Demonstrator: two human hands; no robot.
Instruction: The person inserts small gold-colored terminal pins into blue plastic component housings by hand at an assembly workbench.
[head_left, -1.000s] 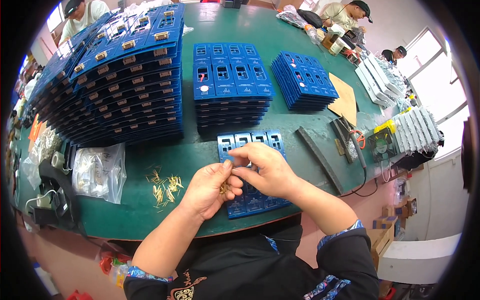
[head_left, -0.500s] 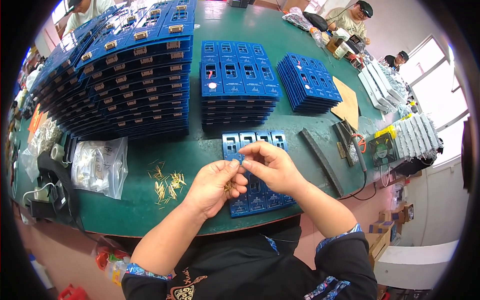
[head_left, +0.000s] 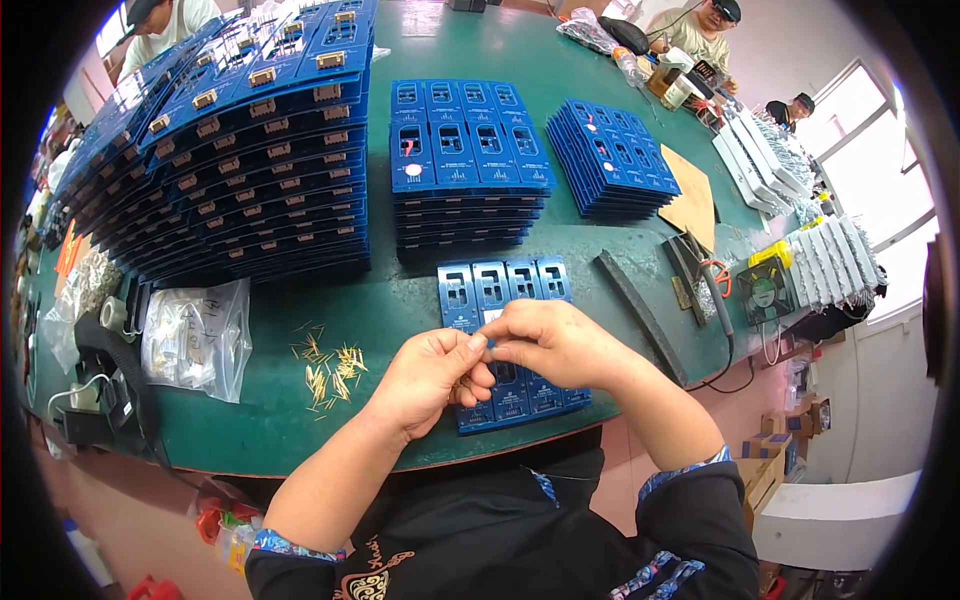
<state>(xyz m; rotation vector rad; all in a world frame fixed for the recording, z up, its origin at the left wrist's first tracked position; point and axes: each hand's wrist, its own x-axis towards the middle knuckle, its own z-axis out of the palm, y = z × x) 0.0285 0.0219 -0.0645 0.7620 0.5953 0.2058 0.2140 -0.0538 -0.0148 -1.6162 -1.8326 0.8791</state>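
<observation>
My left hand (head_left: 432,375) is closed, with thumb and forefinger pinched together and the other fingers curled. Against its fingertips, my right hand (head_left: 560,345) is pinched too. Whatever sits between the fingertips is too small to make out. Both hands hover over a blue circuit board panel (head_left: 512,405), which lies flat near the table's front edge and is partly covered by them. Left of my left hand, a loose heap of thin gold-coloured pins (head_left: 340,375) is scattered on the green table (head_left: 285,430).
Tall stacks of blue boards (head_left: 270,190) stand far left, with lower stacks (head_left: 470,165) (head_left: 615,160) behind the panel. A clear bag of parts (head_left: 195,340) lies left. To the right are a dark bar (head_left: 640,315), a soldering iron (head_left: 722,300) and a small fan (head_left: 768,290). Other people sit beyond.
The view has shifted slightly. My hands stay pinched together over the panel, and the fingertips have moved a little. Gold-coloured pins glimpsed under my left fingers earlier are now hidden.
</observation>
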